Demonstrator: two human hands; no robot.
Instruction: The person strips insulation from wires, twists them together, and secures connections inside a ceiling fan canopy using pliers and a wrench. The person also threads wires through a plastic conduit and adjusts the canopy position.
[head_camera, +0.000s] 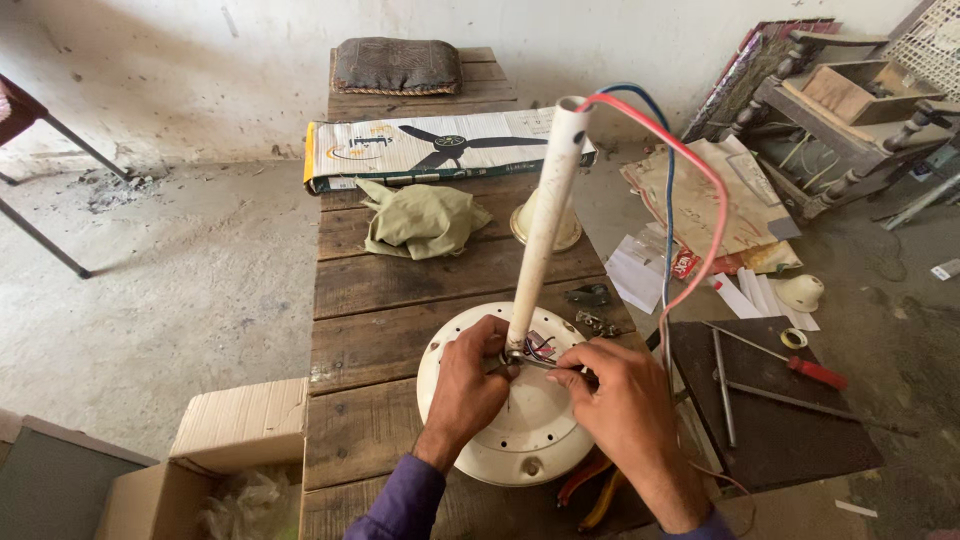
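Purple sleeves frame the bottom edge, and from them both hands reach onto a round cream fan motor housing lying on the plank workbench. Off to the left of the hands, an open cardboard box stands on the floor. Left hand is curled closed, its fingers pinching the fitting at the base of a white downrod that rises tilted from the housing's centre. Right hand is partly closed too, fingertips gripping a small metal piece just beside that base; what the piece is cannot be told. Red and blue wires leave the rod's top and arc down past the right hand. Beyond the hands lie a green cloth and a long fan carton. Right of the right hand, a red-handled screwdriver rests on a dark board.
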